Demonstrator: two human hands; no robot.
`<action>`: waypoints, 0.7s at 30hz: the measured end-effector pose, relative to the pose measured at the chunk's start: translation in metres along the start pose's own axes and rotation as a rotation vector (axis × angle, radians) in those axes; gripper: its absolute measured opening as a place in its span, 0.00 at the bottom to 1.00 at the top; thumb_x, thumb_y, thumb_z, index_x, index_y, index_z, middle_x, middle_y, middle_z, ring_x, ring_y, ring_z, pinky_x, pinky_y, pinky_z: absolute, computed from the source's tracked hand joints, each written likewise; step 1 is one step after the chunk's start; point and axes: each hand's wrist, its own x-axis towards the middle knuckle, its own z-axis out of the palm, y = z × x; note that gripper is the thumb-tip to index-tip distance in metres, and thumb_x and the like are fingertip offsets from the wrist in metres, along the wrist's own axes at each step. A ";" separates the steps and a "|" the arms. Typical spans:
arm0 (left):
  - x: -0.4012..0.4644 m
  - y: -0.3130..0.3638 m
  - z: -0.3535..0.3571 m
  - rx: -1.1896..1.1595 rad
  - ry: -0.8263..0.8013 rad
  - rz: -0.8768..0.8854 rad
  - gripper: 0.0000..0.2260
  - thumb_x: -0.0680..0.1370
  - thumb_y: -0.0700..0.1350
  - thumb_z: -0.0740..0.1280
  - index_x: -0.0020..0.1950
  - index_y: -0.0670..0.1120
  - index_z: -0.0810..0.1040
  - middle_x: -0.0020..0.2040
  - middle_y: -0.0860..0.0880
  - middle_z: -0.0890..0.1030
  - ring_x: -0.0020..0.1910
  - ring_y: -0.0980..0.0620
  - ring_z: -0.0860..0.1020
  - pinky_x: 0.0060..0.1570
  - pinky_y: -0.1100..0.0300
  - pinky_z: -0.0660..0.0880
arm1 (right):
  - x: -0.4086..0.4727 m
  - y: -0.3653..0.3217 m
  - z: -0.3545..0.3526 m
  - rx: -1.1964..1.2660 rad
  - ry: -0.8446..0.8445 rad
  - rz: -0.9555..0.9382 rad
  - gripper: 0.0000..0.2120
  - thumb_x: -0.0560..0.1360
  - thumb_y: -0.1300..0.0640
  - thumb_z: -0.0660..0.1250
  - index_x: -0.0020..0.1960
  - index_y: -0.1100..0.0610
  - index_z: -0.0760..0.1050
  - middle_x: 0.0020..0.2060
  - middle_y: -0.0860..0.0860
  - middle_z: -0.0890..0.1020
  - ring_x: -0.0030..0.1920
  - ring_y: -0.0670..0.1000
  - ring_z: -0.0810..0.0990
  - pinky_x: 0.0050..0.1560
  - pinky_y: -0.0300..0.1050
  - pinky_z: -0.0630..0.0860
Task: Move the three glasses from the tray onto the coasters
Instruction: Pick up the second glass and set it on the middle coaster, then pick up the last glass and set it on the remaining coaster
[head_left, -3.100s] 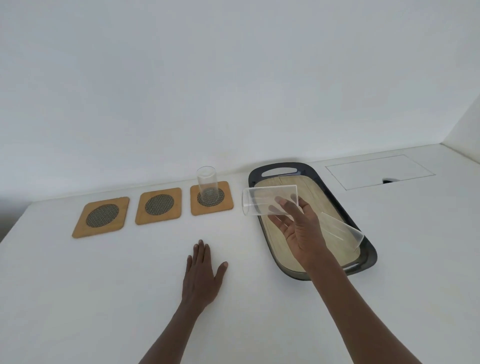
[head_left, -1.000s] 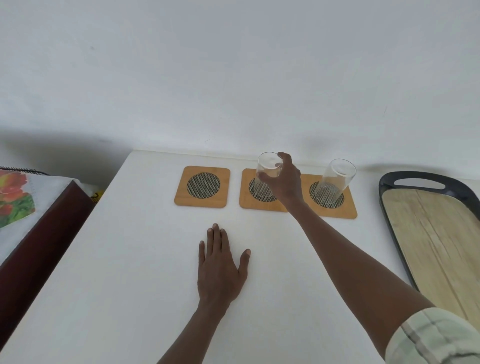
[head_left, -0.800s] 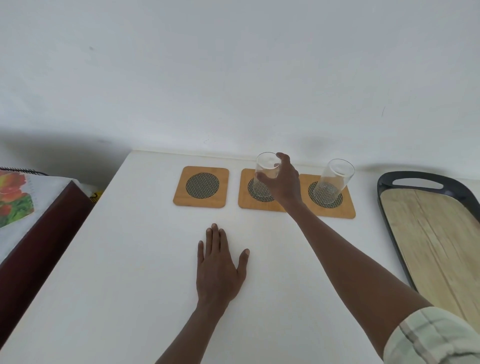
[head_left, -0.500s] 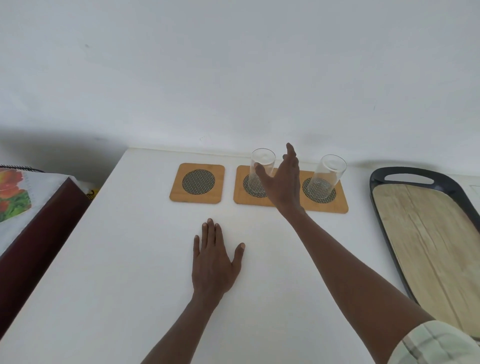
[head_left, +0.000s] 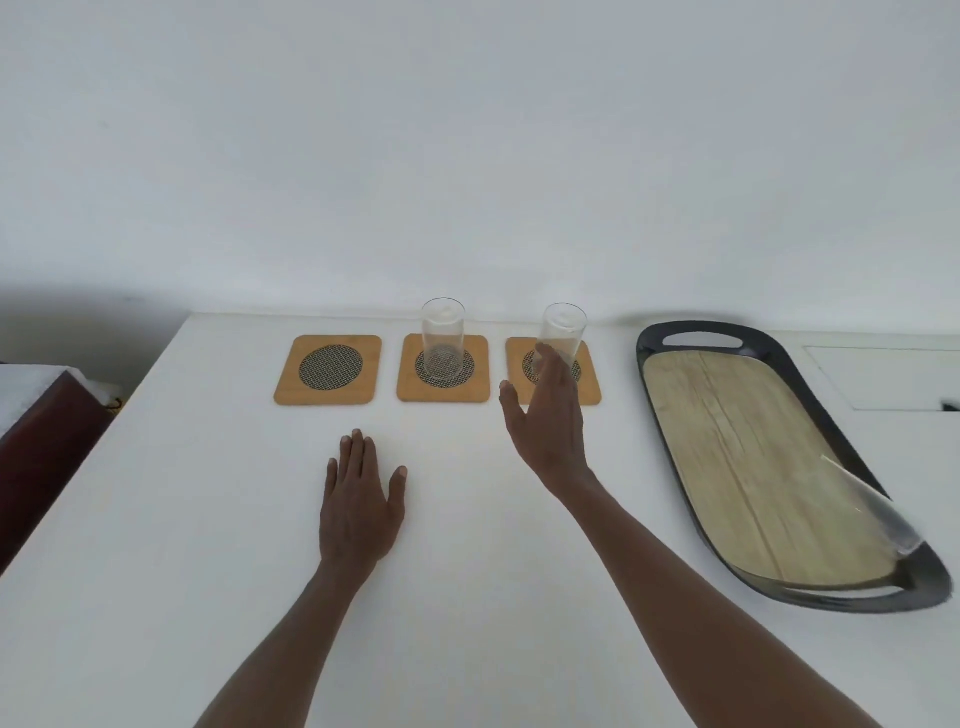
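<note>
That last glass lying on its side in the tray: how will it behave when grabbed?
The last glass lies on its side at the near end of the tray, so a nudge would probably roll it. It looks clear, smooth and empty: likely light, slippery and breakable. The open right hand should probably wrap it.

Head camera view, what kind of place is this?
Probably a home or office tabletop: a white table against a bare wall, with coasters, glasses and a serving tray.

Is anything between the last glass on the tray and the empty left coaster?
Yes. The glass lies on the tray; both filled coasters' glasses and the open right hand sit between it and the left coaster.
</note>
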 end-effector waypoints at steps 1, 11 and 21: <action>-0.002 0.001 0.000 0.000 -0.001 0.002 0.30 0.82 0.56 0.53 0.77 0.37 0.58 0.79 0.41 0.59 0.80 0.45 0.54 0.78 0.47 0.53 | -0.003 0.005 -0.008 -0.007 0.001 0.003 0.27 0.77 0.54 0.67 0.72 0.59 0.64 0.66 0.56 0.75 0.66 0.58 0.73 0.62 0.53 0.74; -0.042 0.065 0.014 -0.037 -0.126 0.101 0.31 0.82 0.58 0.53 0.79 0.39 0.55 0.81 0.44 0.53 0.80 0.49 0.48 0.79 0.50 0.48 | -0.034 0.044 -0.080 -0.053 0.096 0.075 0.23 0.76 0.55 0.68 0.69 0.58 0.68 0.61 0.56 0.79 0.61 0.56 0.76 0.56 0.47 0.73; -0.075 0.154 0.043 -0.078 -0.225 0.246 0.29 0.83 0.54 0.52 0.79 0.40 0.52 0.81 0.45 0.51 0.80 0.50 0.46 0.79 0.53 0.45 | -0.053 0.109 -0.157 -0.139 0.112 0.171 0.16 0.77 0.58 0.67 0.63 0.59 0.76 0.59 0.55 0.81 0.62 0.56 0.76 0.57 0.46 0.72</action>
